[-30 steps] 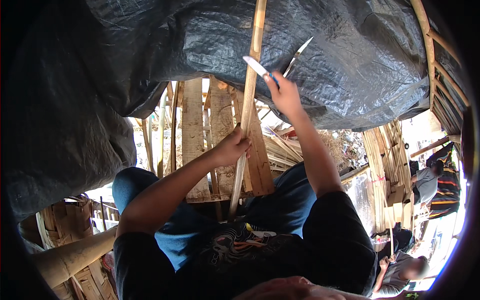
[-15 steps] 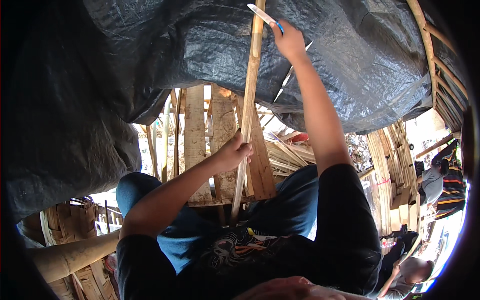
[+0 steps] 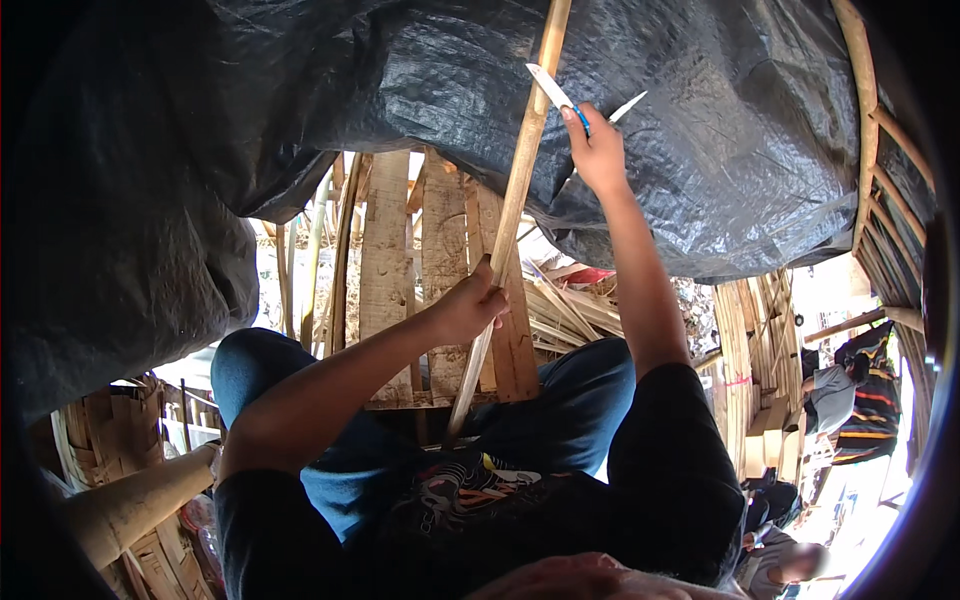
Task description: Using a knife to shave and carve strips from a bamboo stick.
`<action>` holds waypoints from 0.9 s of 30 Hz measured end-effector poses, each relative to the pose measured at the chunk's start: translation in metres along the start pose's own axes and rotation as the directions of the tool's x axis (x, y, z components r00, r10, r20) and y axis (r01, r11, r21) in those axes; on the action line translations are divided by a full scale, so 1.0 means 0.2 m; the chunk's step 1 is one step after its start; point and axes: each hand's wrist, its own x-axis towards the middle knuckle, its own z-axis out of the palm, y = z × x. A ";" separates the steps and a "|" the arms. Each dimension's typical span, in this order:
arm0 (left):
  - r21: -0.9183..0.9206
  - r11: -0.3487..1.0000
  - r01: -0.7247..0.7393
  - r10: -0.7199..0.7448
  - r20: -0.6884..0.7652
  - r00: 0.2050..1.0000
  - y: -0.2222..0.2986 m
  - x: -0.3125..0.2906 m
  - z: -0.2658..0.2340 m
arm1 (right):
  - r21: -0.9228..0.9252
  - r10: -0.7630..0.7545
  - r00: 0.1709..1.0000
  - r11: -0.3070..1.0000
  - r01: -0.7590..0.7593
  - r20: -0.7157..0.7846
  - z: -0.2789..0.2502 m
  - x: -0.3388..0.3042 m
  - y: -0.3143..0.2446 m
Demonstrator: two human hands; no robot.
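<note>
A long bamboo pole slants from between my legs up past the top edge. My left hand is wrapped round its lower half, thumb pointing up along it. My right hand grips a knife with a pale blade and some blue at the handle. The blade crosses the upper part of the pole; whether it cuts into the bamboo cannot be made out. The pole's lower end disappears by my shirt, and its upper end is out of view.
Wooden planks stand between my knees. A black tarp hangs ahead and to the left. Split bamboo strips stand in bundles at right. A thick bamboo pole lies at lower left. Two other people are at far right.
My right hand and the knife have come down along the pole, toward me. The pole's upper part leans further right. My left hand keeps its hold.
</note>
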 end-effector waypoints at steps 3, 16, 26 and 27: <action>0.020 0.999 0.031 -0.031 -0.002 1.000 0.04 0.00 0.01 | -0.072 -0.083 0.995 0.994 0.079 -0.052 -0.02 0.13 0.04; 0.038 0.991 0.125 -0.126 0.035 0.991 -0.02 0.00 -0.01 | -0.061 0.038 0.995 0.998 -0.033 0.087 0.02 0.10 -0.01; 0.094 0.995 0.039 -0.031 -0.086 0.996 0.05 -0.02 0.07 | 0.250 0.517 0.806 0.853 -0.457 -0.288 -0.46 -1.09 0.10; 0.075 0.995 0.068 -0.064 -0.059 0.996 0.11 -0.01 0.09 | 0.223 0.546 0.723 0.836 -0.501 -0.423 -0.55 -1.24 0.21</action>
